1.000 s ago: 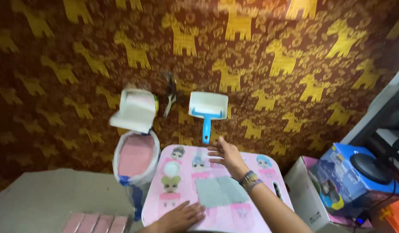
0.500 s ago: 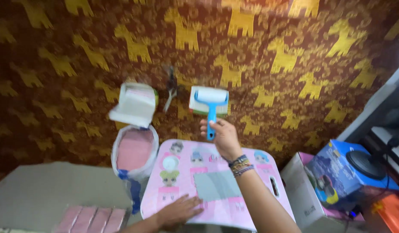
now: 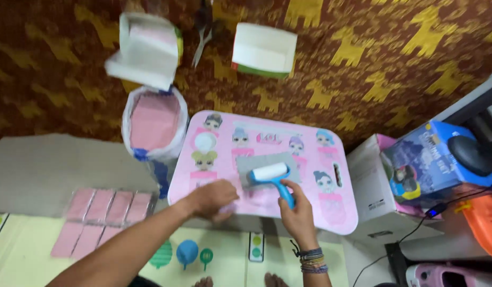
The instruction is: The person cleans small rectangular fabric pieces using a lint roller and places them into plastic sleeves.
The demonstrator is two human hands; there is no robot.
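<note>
- The right hand (image 3: 298, 212) clenched the blue handle of the lint roller (image 3: 271, 176), its white drum lying on the grey sheet (image 3: 259, 163) at the middle of the pink worktop (image 3: 331, 212).
- The left hand (image 3: 211, 199), flat and released, pressed the worktop just left of the sheet.
- The roller looked light and stiff, best gripped by its handle; the sheet looked thin and floppy.

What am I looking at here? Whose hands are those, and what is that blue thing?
A camera on a person's head looks down, so the hands are that person's own. They work at a small pink table with cartoon doll pictures. The right hand grips the blue handle of a white roller, which lies on a grey sheet. The left hand presses flat on the table beside it. To the left are a bag of pink sheets and pink rectangles laid in rows.
</note>
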